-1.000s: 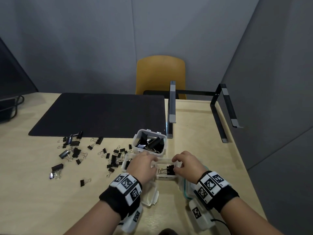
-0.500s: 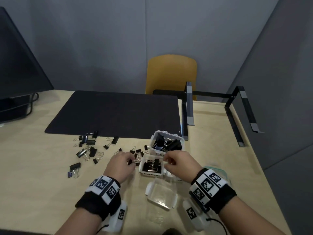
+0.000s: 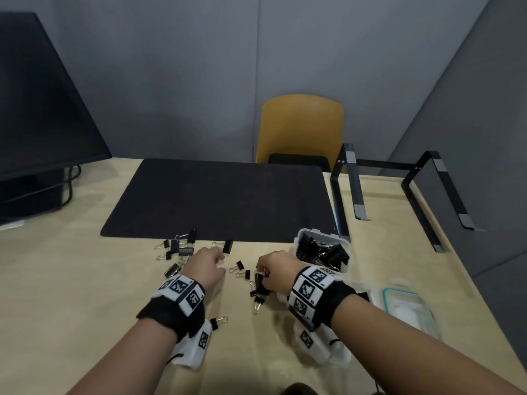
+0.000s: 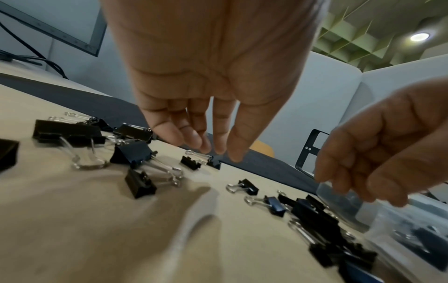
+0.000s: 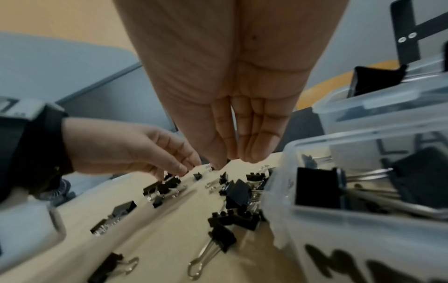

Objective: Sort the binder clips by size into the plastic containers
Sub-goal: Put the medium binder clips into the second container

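Black binder clips of mixed sizes lie loose on the wooden table, one group point(image 3: 182, 249) left of my left hand and a denser pile point(image 3: 258, 286) between my hands. My left hand point(image 3: 221, 262) hangs fingers-down over a small clip point(image 4: 214, 162), fingertips just at it, gripping nothing. My right hand point(image 3: 261, 270) lowers its fingertips point(image 5: 249, 155) onto the pile; I see nothing held. A clear container point(image 3: 310, 230) of large clips stands behind my right hand. A second clear container point(image 5: 339, 239) with marker lettering sits beside my right wrist.
A clear lid with a teal seal point(image 3: 405, 306) lies at the right near the table edge. A black mat point(image 3: 216, 198) covers the table's far middle. A black metal stand point(image 3: 350, 183), a monitor point(image 3: 42, 109) and a yellow chair point(image 3: 299, 126) are further back.
Both hands have moved left, away from the containers and over the loose clips. My right hand has left the second container and come down on the pile.
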Action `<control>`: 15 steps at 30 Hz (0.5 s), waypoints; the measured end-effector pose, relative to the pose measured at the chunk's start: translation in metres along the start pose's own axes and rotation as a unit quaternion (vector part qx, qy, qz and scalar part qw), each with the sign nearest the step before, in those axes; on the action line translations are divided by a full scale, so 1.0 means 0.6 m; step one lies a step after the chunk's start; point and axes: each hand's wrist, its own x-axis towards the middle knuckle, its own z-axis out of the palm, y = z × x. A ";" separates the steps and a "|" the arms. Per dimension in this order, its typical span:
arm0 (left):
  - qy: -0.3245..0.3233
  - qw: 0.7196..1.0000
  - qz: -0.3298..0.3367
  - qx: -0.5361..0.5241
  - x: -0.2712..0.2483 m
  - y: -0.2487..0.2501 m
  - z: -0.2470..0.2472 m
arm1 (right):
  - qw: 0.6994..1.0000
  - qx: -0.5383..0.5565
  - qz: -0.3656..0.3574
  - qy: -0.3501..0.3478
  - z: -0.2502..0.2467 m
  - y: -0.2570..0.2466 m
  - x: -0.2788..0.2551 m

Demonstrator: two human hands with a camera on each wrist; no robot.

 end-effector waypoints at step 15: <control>-0.058 0.990 0.086 0.094 0.105 0.014 -0.011 | 0.998 -0.024 0.056 -0.023 0.021 -0.039 0.043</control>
